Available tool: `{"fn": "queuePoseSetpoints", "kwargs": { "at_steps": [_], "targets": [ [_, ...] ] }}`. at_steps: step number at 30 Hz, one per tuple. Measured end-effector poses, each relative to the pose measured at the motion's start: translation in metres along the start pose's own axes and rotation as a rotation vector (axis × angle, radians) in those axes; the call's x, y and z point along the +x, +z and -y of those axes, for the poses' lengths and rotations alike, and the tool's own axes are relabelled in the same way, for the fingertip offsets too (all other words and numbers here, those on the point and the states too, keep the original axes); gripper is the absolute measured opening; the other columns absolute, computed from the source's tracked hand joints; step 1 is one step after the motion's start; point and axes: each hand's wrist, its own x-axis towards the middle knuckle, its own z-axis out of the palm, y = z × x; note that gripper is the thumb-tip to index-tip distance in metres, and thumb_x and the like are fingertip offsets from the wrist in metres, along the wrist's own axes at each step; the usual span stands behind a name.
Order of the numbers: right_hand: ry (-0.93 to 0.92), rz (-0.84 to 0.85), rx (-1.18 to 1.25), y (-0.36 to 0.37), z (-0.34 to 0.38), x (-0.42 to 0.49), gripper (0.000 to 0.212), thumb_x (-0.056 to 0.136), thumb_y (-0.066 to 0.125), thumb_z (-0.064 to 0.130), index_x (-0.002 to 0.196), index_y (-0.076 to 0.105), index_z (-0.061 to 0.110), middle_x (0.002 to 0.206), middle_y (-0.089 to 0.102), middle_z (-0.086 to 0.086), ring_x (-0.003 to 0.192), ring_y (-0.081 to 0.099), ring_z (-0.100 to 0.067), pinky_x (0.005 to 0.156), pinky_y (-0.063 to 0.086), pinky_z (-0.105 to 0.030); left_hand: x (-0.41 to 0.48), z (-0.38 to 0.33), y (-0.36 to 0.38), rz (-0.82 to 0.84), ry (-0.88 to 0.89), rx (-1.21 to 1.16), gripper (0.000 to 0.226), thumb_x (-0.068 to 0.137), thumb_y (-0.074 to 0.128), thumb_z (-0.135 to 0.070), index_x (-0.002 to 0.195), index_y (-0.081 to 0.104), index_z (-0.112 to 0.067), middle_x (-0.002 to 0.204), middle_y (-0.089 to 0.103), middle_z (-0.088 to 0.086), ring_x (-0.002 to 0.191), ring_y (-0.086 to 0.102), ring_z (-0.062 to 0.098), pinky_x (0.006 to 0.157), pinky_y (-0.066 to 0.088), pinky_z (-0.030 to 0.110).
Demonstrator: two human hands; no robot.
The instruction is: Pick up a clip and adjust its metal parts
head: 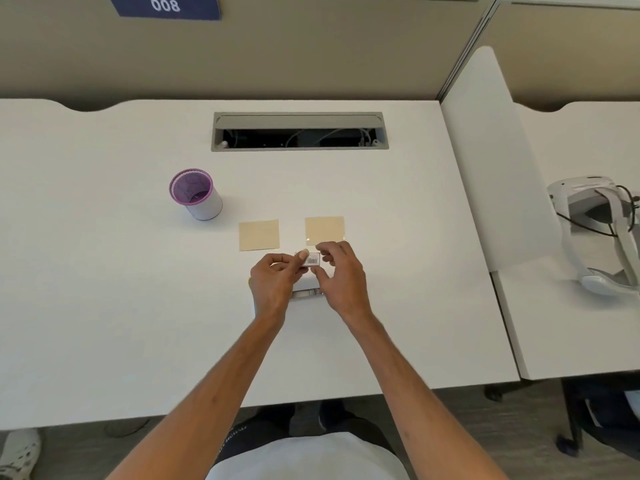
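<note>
Both hands meet over the middle of the white desk (104, 306). My left hand (275, 282) pinches a small white packet with a barcode label (312, 260) between thumb and fingers. My right hand (341, 277) has its fingers curled at the packet's right end and touches it there. Under the hands lies a small white box (306, 289), mostly hidden. Two tan square sheets lie just beyond the hands: one on the left (259, 235) and one on the right (324, 230).
A white cup with a purple rim (195, 194) stands at the left. A cable slot (299, 131) is sunk into the desk at the back. A white divider (485, 168) bounds the right side, with a white headset (599, 233) on the neighbouring desk.
</note>
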Motion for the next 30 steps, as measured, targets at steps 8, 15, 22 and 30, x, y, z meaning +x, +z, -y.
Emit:
{"fn": "queuePoseSetpoints", "kwargs": {
  "at_steps": [8, 15, 22, 30],
  "targets": [
    [0.106, 0.025, 0.080, 0.003, 0.000, -0.009, 0.026, 0.093, 0.079, 0.008, 0.117, 0.072, 0.014, 0.103, 0.074, 0.001, 0.093, 0.072, -0.015, 0.090, 0.061, -0.039, -0.012, 0.002, -0.007, -0.058, 0.021, -0.068, 0.038, 0.085, 0.096, -0.032, 0.097, 0.075, -0.003, 0.088, 0.086, 0.009, 0.086, 0.086, 0.023, 0.073, 0.062, 0.018],
    [0.222, -0.029, 0.259, 0.003, -0.004, -0.013, 0.022, 0.089, 0.087, 0.014, 0.107, 0.075, 0.014, 0.090, 0.076, 0.004, 0.085, 0.074, -0.011, 0.081, 0.065, -0.031, -0.013, 0.006, -0.013, -0.031, 0.019, -0.072, 0.033, 0.090, 0.092, -0.035, 0.097, 0.082, -0.004, 0.091, 0.086, 0.008, 0.092, 0.085, 0.021, 0.087, 0.065, 0.027],
    [0.269, -0.039, 0.279, 0.002, -0.007, -0.012, 0.015, 0.096, 0.075, 0.015, 0.109, 0.071, 0.022, 0.088, 0.079, 0.006, 0.078, 0.077, -0.006, 0.069, 0.058, -0.026, -0.013, 0.008, -0.013, -0.030, -0.022, -0.067, 0.033, 0.096, 0.086, -0.034, 0.105, 0.077, -0.004, 0.096, 0.086, 0.009, 0.092, 0.085, 0.020, 0.089, 0.063, 0.029],
    [0.139, -0.053, 0.233, -0.002, -0.005, -0.013, 0.016, 0.101, 0.065, 0.011, 0.102, 0.067, 0.027, 0.089, 0.077, 0.009, 0.083, 0.075, -0.010, 0.072, 0.060, -0.026, -0.014, 0.006, -0.015, 0.170, 0.015, -0.191, 0.031, 0.101, 0.081, -0.026, 0.124, 0.075, -0.007, 0.109, 0.077, 0.010, 0.110, 0.080, 0.025, 0.101, 0.064, 0.035]
  ]
}}
